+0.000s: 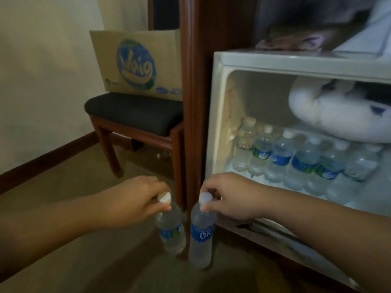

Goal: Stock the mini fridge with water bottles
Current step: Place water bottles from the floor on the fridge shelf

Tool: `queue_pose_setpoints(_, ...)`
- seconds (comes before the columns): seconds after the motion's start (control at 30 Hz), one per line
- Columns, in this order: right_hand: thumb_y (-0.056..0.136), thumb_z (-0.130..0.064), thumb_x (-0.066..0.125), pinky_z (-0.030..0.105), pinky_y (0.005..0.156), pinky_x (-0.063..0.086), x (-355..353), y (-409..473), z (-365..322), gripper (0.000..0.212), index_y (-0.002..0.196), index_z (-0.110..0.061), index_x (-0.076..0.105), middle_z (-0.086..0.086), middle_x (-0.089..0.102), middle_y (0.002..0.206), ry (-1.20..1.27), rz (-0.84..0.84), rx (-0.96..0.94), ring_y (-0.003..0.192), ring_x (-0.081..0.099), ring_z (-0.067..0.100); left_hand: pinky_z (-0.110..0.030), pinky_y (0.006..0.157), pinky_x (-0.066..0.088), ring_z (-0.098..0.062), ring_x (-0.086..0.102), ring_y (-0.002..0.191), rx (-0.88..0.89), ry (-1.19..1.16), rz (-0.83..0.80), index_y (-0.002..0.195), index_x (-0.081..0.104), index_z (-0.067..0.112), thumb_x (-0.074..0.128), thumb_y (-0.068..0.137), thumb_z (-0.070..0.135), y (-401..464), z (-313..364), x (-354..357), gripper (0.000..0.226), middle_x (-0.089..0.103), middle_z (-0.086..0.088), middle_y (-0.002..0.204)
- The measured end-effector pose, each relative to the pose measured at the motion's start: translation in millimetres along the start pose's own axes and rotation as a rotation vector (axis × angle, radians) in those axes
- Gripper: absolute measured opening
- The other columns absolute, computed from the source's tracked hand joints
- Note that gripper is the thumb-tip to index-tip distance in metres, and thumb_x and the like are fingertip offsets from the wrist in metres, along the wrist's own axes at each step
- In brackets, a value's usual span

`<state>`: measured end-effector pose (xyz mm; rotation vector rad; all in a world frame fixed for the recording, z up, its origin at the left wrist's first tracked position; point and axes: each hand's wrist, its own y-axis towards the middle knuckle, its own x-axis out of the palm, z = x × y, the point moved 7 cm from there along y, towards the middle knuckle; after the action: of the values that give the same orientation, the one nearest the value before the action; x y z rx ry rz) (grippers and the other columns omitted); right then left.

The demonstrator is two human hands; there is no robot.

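Left hand: the left hand [135, 199] reaches in from the lower left, fingers curled, thumb and fingertips pinching the neck just under the white cap of a clear plastic water bottle with a blue label [171, 227].
Left bottle: it hangs directly below the left hand's fingertips, tilted a little, its base toward the floor.
Right hand: the right hand [230, 197] comes in from the right, fingers bent and closed around the pale cap of a second clear water bottle with a blue "OK" label [201, 233].
Right bottle: it sits straight under the right hand, upright, just beside the left bottle; whether the two touch cannot be told.
Fridge: the open white mini fridge [220, 115] lies beyond and to the right of the right hand, set in a dark wooden cabinet [190, 81].
Stock inside: a row of clear water bottles [296, 159] stands on the fridge floor, above and right of the right hand, beneath a lump of white frost [330, 115].
Beyond the left hand: a wooden chair with a black cushion [135, 115] carrying a brown cardboard box with a blue oval logo [137, 62].
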<state>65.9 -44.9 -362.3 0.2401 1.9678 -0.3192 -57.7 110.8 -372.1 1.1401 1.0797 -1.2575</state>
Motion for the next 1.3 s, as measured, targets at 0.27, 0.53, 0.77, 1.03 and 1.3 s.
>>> queue_pose_setpoints(0.27, 0.090, -0.046, 0.077, 0.036, 0.073, 0.057, -80, -40, 58, 0.019, 0.091, -0.029, 0.068, -0.008, 0.069, 0.084, -0.007, 0.222, 0.200, 0.080, 0.065, 0.012, -0.023, 0.083, 0.053, 0.003, 0.056, 0.094, 0.072, -0.034, 0.163, 0.110, 0.064, 0.044, 0.044, 0.091, 0.068, 36, 71, -56, 0.037, 0.056, 0.020, 0.101)
queue_pose_setpoints(0.53, 0.094, -0.042, 0.071, 0.034, 0.065, 0.051, -126, -47, 111, 0.027, 0.092, -0.015, 0.069, 0.003, 0.068, 0.087, -0.088, 0.471, 0.362, 0.081, 0.064, 0.022, -0.022, 0.081, 0.051, 0.001, 0.055, 0.093, 0.040, -0.077, 0.291, 0.116, 0.068, 0.038, 0.048, 0.088, 0.065, 65, 94, -85, 0.044, 0.056, 0.019, 0.098)
queue_pose_setpoints(0.77, 0.098, -0.035, 0.064, 0.036, 0.067, 0.047, -128, -33, 153, 0.029, 0.091, -0.008, 0.062, 0.012, 0.061, 0.095, -0.082, 0.588, 0.472, 0.086, 0.061, 0.029, -0.020, 0.076, 0.050, 0.000, 0.056, 0.089, 0.030, -0.104, 0.353, 0.112, 0.070, 0.033, 0.041, 0.087, 0.070, 91, 100, -97, 0.053, 0.056, 0.015, 0.095)
queue_pose_setpoints(1.03, 0.101, -0.037, 0.061, 0.034, 0.068, 0.039, -127, -15, 170, 0.029, 0.097, -0.008, 0.061, 0.011, 0.059, 0.099, -0.046, 0.632, 0.491, 0.088, 0.058, 0.028, -0.021, 0.075, 0.050, 0.002, 0.055, 0.090, 0.041, -0.135, 0.387, 0.112, 0.070, 0.036, 0.050, 0.091, 0.060, 102, 97, -93, 0.038, 0.056, 0.017, 0.093)
queue_pose_setpoints(1.3, 0.104, -0.030, 0.058, 0.031, 0.070, 0.037, -123, 4, 170, 0.029, 0.081, -0.011, 0.054, 0.008, 0.053, 0.090, -0.061, 0.549, 0.570, 0.085, 0.052, 0.026, -0.017, 0.076, 0.044, 0.004, 0.053, 0.097, 0.040, -0.143, 0.342, 0.116, 0.068, 0.039, 0.049, 0.089, 0.062, 103, 91, -87, 0.040, 0.055, 0.020, 0.098)
